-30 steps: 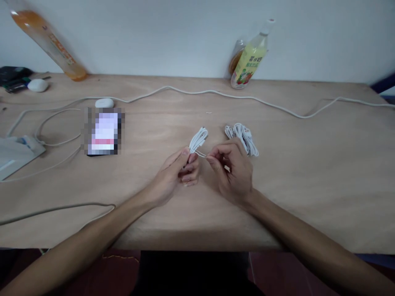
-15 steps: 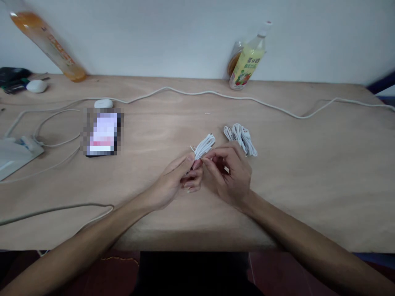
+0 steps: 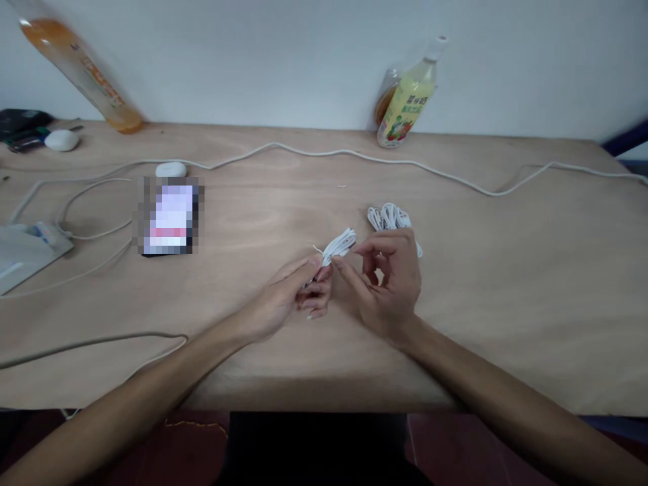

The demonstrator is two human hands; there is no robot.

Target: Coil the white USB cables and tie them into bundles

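A small bundle of white cable is pinched between the thumb and fingers of my left hand, over the middle of the table. A thin white tie sticks out at the bundle's left side. My right hand is just right of the bundle, with its thumb tip at the bundle's lower side and its index finger raised apart from the thumb. Its other fingers are curled, and nothing shows between them. Behind my right hand lies a second pile of white cables, partly covered by that hand.
A long white cord crosses the wooden table. At the left are a phone, a white case and a pale box. An orange bottle and a yellow bottle lean on the wall.
My right index finger has lifted away from the bundle and the hand has shifted slightly right. The bundle in my left hand has tilted a little to the right.
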